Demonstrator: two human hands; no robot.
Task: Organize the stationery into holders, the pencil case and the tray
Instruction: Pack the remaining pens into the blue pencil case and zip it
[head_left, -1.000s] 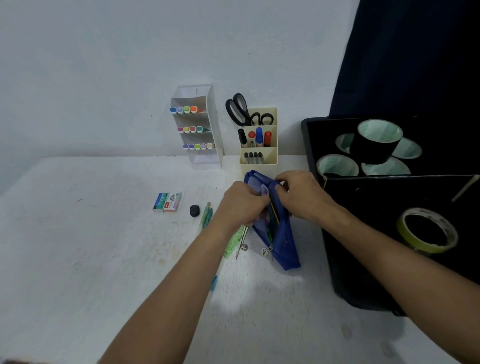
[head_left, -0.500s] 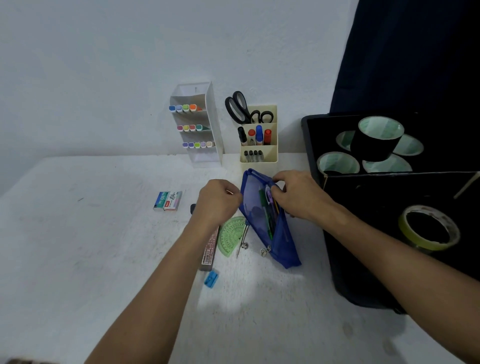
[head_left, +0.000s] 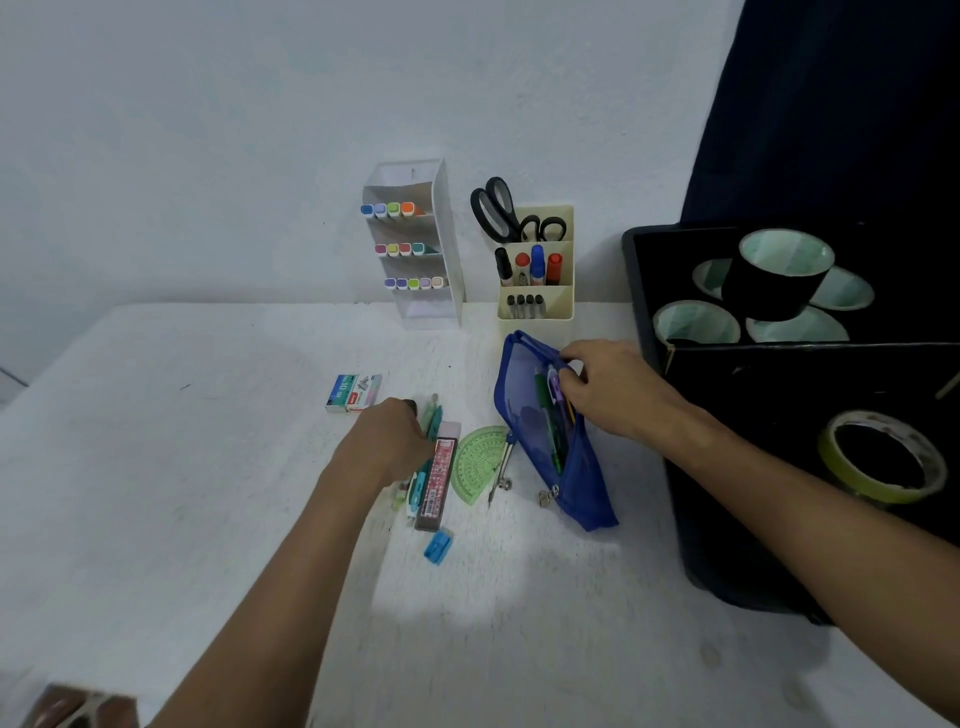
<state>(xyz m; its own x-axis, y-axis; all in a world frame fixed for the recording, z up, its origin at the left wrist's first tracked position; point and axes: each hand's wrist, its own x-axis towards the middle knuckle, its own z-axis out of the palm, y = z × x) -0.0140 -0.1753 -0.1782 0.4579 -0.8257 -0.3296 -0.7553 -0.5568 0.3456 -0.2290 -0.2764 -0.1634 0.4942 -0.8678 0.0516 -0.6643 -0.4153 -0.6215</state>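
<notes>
The right hand's fingers (head_left: 574, 358) are curled over the upper lip of the blue pencil case (head_left: 558, 457), pinching it so the mouth stands wide; I judge this grip is there to keep the soft mesh from collapsing while the other hand fetches more. Just under those fingers, inside the case, a green pen (head_left: 546, 415) and a purple-topped one lie lengthwise, already stowed. The left hand (head_left: 387, 447) reaches down over the loose pile, its fingers bent at the teal pens (head_left: 432, 415); whether they have closed on one I cannot tell, since the back of the hand hides the tips. Directly beside that hand lies the pink lead box (head_left: 437, 480), then the green protractor (head_left: 480, 462) and the compass (head_left: 503, 465), which lies close beside the case. Nearer the person than the fingers is the blue sharpener (head_left: 438, 545); beyond them, the staples box (head_left: 354, 392). Farther back, the white marker holder (head_left: 426, 249) and the beige holder (head_left: 537, 275) with scissors and markers look already filled. To the right of the holding hand the black tray (head_left: 644, 291) carries tape rolls. The case seems placed between pile and tray so each item travels a short way.
</notes>
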